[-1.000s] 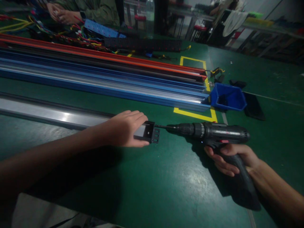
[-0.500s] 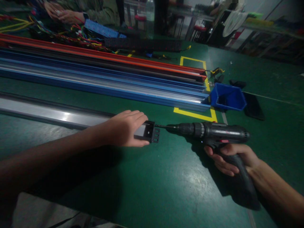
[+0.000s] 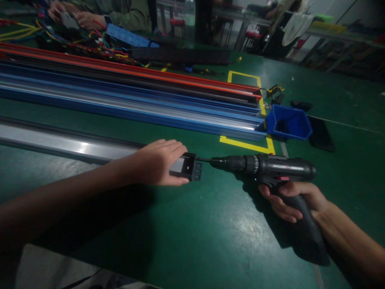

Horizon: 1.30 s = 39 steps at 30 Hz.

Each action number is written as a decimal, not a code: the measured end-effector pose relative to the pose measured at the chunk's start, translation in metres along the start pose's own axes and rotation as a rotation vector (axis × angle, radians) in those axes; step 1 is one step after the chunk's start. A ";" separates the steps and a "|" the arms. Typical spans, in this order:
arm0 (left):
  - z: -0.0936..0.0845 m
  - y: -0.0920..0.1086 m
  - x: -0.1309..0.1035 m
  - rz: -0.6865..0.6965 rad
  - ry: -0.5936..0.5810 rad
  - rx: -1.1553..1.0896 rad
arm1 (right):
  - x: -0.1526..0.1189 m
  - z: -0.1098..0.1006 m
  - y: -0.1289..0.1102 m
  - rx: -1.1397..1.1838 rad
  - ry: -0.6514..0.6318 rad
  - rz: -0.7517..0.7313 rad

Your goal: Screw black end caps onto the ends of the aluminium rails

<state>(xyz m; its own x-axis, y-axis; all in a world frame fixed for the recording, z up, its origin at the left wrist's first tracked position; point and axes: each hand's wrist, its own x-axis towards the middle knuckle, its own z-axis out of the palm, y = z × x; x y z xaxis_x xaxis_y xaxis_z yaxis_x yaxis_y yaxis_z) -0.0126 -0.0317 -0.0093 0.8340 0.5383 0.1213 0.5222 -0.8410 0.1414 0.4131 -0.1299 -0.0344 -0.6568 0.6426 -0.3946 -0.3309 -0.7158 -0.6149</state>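
Observation:
My left hand wraps over the end of a long metal profile lying on the green table, fingers on the far side and thumb on the near side. A black end cap with a slotted tab sits at the profile's right end. In my right hand is a black cordless drill, held by its handle. Its long thin bit points left and meets the end cap near the upper corner. Whether a screw is under the tip is too small to tell.
Beyond lie several blue profiles and an orange one. A blue bin stands at their right end, beside a dark flat object. Farther back are coloured wires and another person's hands holding a pale object.
My hands, the drill and the profile stay almost exactly in place. Across the table, the other person's hands have shifted, and a pale object now shows between them.

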 end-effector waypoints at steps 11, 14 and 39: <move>0.000 0.000 0.000 0.012 -0.001 0.022 | -0.001 0.000 0.000 0.007 -0.025 -0.013; 0.000 0.000 0.000 0.014 -0.001 0.019 | 0.000 0.001 0.000 0.006 -0.038 -0.005; 0.003 -0.001 -0.002 0.014 0.029 0.005 | 0.007 -0.004 -0.001 -0.027 -0.149 -0.003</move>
<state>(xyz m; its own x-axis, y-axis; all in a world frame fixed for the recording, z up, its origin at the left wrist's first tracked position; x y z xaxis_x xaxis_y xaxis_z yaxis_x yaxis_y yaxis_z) -0.0142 -0.0324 -0.0126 0.8359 0.5274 0.1520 0.5112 -0.8489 0.1343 0.4116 -0.1233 -0.0392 -0.7500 0.5955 -0.2879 -0.3161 -0.7051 -0.6347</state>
